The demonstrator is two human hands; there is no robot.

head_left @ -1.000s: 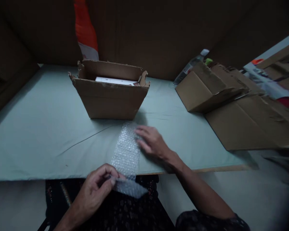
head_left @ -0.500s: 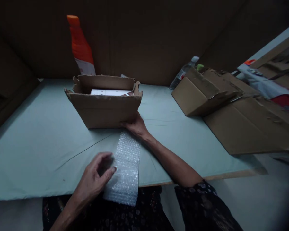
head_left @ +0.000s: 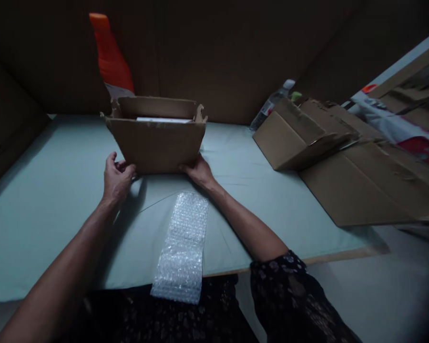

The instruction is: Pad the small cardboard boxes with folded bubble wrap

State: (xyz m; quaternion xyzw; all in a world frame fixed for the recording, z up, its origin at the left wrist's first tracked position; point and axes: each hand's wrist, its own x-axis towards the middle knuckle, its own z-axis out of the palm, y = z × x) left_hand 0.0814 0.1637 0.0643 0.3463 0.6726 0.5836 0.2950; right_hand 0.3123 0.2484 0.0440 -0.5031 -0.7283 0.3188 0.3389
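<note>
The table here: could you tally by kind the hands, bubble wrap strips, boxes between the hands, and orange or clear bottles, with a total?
Hands: 2 (left hand, right hand)
Bubble wrap strip: 1
Cardboard box between the hands: 1
Orange bottle: 1
Clear bottle: 1
Total: 6
</note>
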